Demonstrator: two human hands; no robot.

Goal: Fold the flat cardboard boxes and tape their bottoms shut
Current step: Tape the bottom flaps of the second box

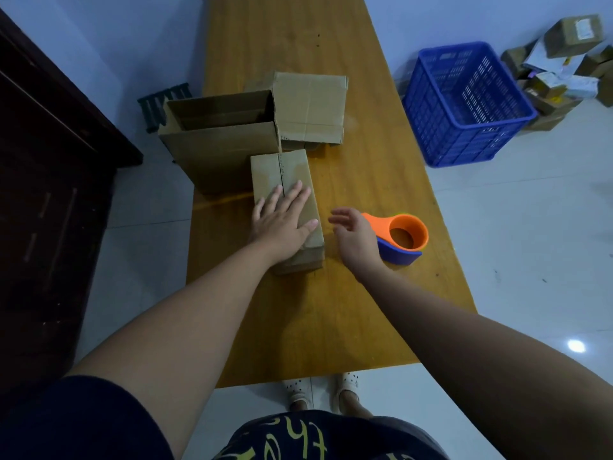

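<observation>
A small folded cardboard box (pixel 285 171) lies on the wooden table (pixel 365 310), its two flaps meeting along a middle seam that faces up. My left hand (pixel 282 217) presses flat on those flaps with straight fingers. My right hand (pixel 353 232) hovers just right of the box, fingers relaxed, holding nothing. Directly behind that hand sits an orange and blue tape dispenser (pixel 403 239) on the table. A larger open box (pixel 219 141) stands at the table's left edge, and another box (pixel 310 107) lies behind it.
A blue plastic crate (pixel 464 104) stands on the floor to the right, with a pile of parcels (pixel 560 61) beyond it. A dark wooden cabinet (pixel 43 177) fills the left side. My feet show below the table's near edge.
</observation>
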